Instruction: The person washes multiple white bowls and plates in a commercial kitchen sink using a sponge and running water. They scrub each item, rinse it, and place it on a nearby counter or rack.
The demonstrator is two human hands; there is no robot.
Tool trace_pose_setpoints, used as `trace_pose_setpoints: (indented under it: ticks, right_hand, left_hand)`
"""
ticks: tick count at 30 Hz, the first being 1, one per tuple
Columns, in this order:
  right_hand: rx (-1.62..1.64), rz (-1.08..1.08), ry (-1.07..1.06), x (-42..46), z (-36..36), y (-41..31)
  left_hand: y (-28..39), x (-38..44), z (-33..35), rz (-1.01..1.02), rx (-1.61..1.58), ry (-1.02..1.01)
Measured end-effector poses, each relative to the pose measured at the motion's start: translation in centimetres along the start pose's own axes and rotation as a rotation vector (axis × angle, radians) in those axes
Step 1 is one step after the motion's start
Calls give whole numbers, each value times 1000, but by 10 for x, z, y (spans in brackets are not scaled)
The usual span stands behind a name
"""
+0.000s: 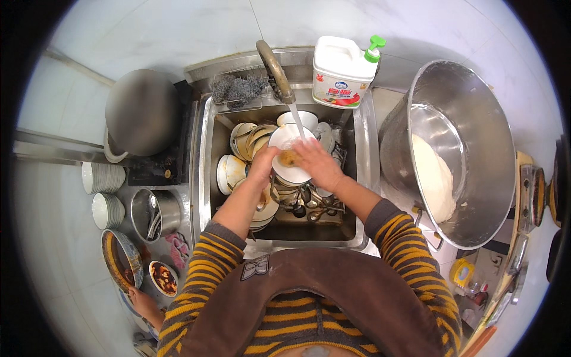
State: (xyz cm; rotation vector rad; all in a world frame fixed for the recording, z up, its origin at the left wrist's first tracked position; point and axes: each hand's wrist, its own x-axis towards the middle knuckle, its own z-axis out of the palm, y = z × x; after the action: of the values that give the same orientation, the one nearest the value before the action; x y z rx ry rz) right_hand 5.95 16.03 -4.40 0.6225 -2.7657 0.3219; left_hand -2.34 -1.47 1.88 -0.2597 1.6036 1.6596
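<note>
My left hand grips the left rim of a white bowl, which is tilted under running water from the faucet. Flat against the bowl's inner right side, my right hand has its fingers extended beside a brownish-yellow residue. Below both hands, a stainless steel sink holds soiled dishes. Stacked plates and bowls lie at its left. Several metal spoons are heaped toward the lower right, partly covered by dishes.
Dish soap and steel wool sit behind the sink. At right, a large metal pot contains dough. Stacked bowls and a utensil pot stand left. Another person's hand touches a patterned bowl.
</note>
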Motion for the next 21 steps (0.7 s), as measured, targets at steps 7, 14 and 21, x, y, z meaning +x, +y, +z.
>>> trace_pose_setpoints:
  ticks: [7, 14, 21]
  right_hand:
    - [673, 469, 116, 20, 5, -56]
    - [348, 343, -56, 7, 7, -28]
    - [64, 113, -137, -18, 10, -10]
  left_hand:
    - [-48, 23, 23, 456, -73, 240]
    - [-36, 11, 19, 217, -145, 151]
    - [-29, 8, 10, 256, -46, 134]
